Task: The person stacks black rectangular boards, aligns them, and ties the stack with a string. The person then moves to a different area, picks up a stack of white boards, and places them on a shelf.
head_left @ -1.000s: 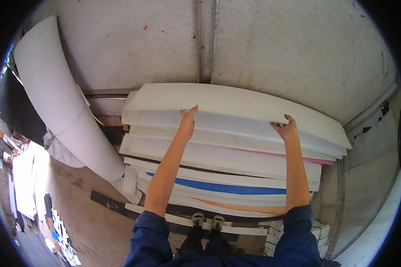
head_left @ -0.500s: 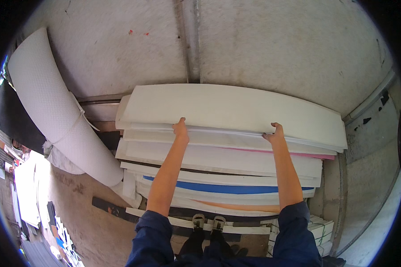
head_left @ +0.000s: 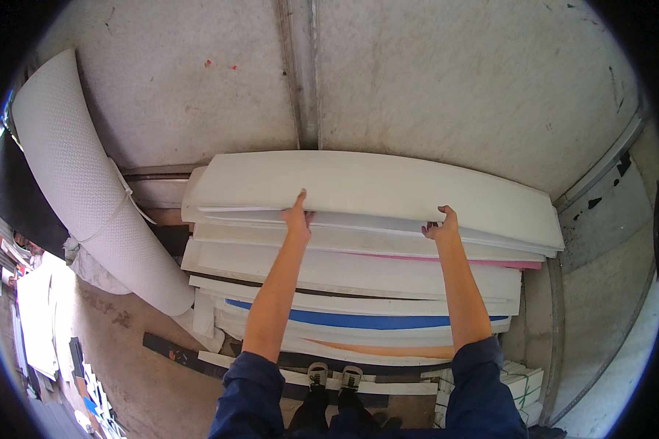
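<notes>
A long off-white sheet (head_left: 373, 183), foam-like or board-like, lies on top of a stack of similar sheets against the wall. My left hand (head_left: 298, 216) grips its near edge left of the middle, thumb on top and fingers curled beneath. Further right, my right hand (head_left: 441, 224) holds the same edge in the same way. Between the hands this edge is raised a little, and a shadowed gap shows below it. Under it the stack (head_left: 359, 274) steps toward me in white layers, with a pink edge, a blue sheet (head_left: 366, 314) and an orange sheet (head_left: 381, 349) among them.
A large tied roll of white textured sheet (head_left: 88, 175) leans at the left. Behind the stack rises a stained pale wall (head_left: 212, 95). Dark and white strips (head_left: 183, 356) lie on the floor by my shoes (head_left: 334, 377). Strapped white bundles (head_left: 520, 384) sit at the right.
Both hands have lifted the near edge of the top sheet slightly, so the gap under it is wider and more of my fingers show. My view has shifted a little.
</notes>
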Demonstrator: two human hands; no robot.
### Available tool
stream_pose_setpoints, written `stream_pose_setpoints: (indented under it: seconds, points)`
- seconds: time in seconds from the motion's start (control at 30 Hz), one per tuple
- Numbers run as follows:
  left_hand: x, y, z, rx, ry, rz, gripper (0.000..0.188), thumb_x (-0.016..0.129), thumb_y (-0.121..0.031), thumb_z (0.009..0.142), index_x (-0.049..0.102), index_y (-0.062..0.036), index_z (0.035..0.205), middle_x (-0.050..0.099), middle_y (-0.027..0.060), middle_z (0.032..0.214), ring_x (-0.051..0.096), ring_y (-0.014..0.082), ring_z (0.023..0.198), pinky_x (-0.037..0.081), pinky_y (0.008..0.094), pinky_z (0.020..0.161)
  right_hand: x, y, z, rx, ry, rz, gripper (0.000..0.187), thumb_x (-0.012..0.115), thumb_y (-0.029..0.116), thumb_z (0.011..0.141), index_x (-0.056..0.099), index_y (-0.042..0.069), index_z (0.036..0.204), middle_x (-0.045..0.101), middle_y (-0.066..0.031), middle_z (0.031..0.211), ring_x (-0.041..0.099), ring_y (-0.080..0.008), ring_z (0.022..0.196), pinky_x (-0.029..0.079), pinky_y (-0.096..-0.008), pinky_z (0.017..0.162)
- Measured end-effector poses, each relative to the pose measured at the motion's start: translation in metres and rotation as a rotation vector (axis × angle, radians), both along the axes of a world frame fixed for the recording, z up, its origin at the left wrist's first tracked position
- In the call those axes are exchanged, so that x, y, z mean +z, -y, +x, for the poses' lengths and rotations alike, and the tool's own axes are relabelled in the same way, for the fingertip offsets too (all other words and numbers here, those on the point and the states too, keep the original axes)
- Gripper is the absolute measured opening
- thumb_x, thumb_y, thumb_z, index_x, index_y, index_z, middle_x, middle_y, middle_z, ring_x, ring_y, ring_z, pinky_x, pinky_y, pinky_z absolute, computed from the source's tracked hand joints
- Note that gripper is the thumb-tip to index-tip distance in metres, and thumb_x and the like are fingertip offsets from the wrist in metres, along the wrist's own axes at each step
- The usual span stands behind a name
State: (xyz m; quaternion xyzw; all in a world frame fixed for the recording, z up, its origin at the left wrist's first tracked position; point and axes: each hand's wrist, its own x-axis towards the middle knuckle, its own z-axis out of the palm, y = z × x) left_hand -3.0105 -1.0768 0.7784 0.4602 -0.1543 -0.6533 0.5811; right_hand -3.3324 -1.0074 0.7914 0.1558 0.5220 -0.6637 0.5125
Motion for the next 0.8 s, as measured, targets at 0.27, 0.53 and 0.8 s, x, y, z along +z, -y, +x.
stream_pose_setpoints:
  seconds: [0.27, 0.53, 0.8]
  points:
    - [0.003, -0.048, -0.01, 0.082, -0.028, -0.041, 0.05, 0.059, -0.004, 0.076, 0.032, -0.0103, 0.118, 0.047, 0.0103, 0.11, 0.049, 0.0239, 0.099, 0.046, 0.04, 0.077, -0.04, -0.054, 0.014, -0.071, -0.116, -0.418, 0.046, 0.057, 0.029, 0.079, 0.041, 0.005, 0.115, 0.044, -0.0123, 0.116, 0.043, -0.0292, 0.108, 0.036, -0.0447, 0.089]
    - [0.066, -0.188, 0.052, 0.334, 0.105, -0.084, 0.054, 0.061, -0.014, 0.076, 0.032, -0.0058, 0.122, 0.047, 0.0107, 0.11, 0.051, 0.0214, 0.098, 0.043, 0.0349, 0.08, -0.001, -0.154, 0.056, 0.203, 0.007, -0.549, 0.043, 0.053, 0.027, 0.081, 0.042, 0.004, 0.116, 0.048, -0.0095, 0.114, 0.045, -0.0224, 0.107, 0.04, -0.0367, 0.087]
    - [0.051, -0.259, 0.119, 0.638, 0.199, -0.094, 0.054, 0.053, -0.032, 0.081, 0.03, -0.0081, 0.124, 0.043, 0.0112, 0.115, 0.049, 0.0235, 0.099, 0.039, 0.0394, 0.086, 0.064, -0.188, 0.156, 0.447, 0.0, -0.61, 0.041, 0.054, 0.02, 0.077, 0.043, 0.004, 0.113, 0.048, -0.0104, 0.113, 0.046, -0.0237, 0.106, 0.039, -0.0391, 0.09]
